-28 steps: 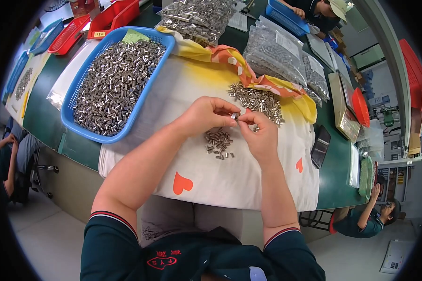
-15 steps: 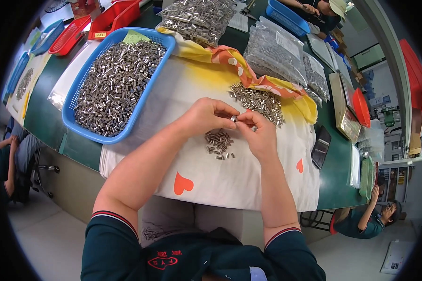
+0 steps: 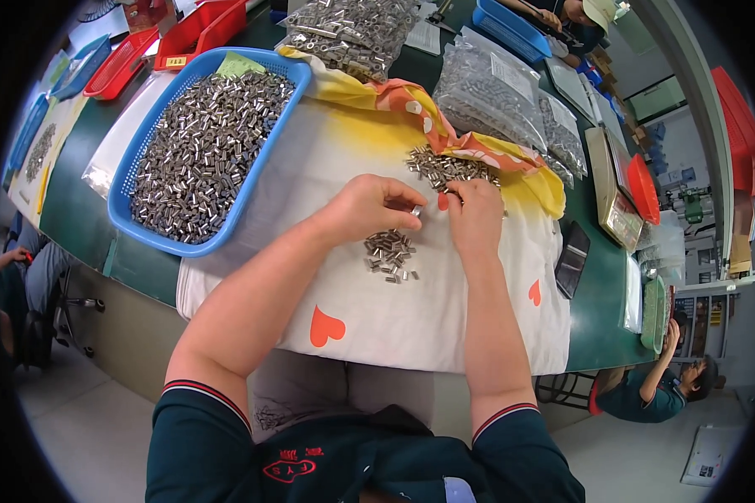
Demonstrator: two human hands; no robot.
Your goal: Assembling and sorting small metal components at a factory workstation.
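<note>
My left hand point(image 3: 372, 206) pinches a small shiny metal sleeve point(image 3: 417, 210) between thumb and fingertips, above the cloth. Just below it lies a small heap of short metal sleeves point(image 3: 389, 254). My right hand point(image 3: 476, 210) is at the near edge of a larger pile of the same sleeves point(image 3: 445, 168). Its fingers are bent and closed, with the tips touching the pile; whatever they hold is hidden. Both piles rest on a white cloth point(image 3: 403, 327) with red hearts.
A blue basket point(image 3: 226, 243) full of metal sleeves stands to the left. Bags of metal parts point(image 3: 491, 88) lie at the back, near a bunched yellow-orange cloth point(image 3: 432, 117). A dark phone-like object point(image 3: 572, 260) is at the right. Co-workers sit around the table.
My right hand has left my left hand's fingertips and moved away and slightly right, to the larger pile. My left hand has stayed in place, holding its sleeve.
</note>
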